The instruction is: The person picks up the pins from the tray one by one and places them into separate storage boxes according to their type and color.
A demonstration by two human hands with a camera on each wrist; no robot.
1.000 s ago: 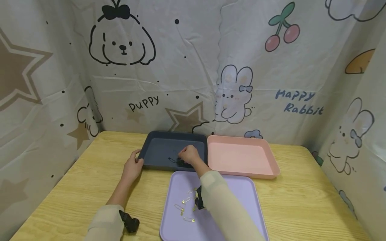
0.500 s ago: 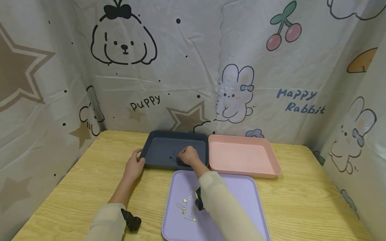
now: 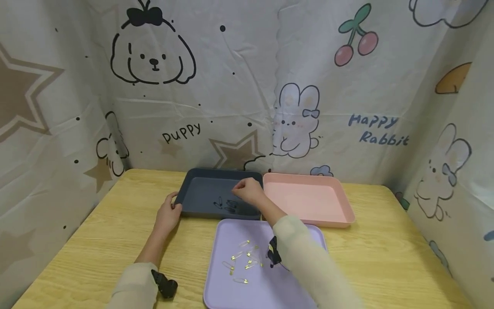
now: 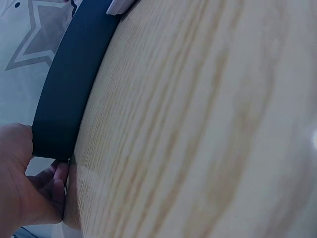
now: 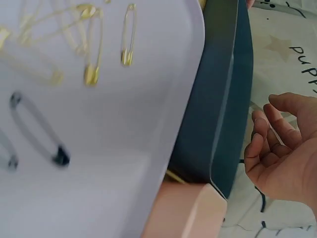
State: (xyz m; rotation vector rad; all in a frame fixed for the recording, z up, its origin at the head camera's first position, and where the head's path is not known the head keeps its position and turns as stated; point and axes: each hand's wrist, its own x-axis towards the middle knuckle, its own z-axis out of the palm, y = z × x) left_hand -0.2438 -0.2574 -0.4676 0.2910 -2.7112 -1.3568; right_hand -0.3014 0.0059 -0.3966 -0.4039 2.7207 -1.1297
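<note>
Several black metal safety pins (image 3: 230, 206) might scatter in the dark-blue rectangular tray (image 3: 200, 186) if my left fingers (image 4: 58, 191), pinching its corner, jerk; my right fingers (image 5: 256, 147) curl loosely, empty.

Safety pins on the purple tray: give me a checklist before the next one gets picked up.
1. Right hand free: ok, no pin visible in it.
2. Dark tray steadied: ok, left hand grips its near-left corner.
3. Dark pins inside that tray: ok.
4. Purple tray cleared: not ok, gold pins and black pins lie there.
5. Exact pin count: cannot tell, right sleeve covers part.
</note>
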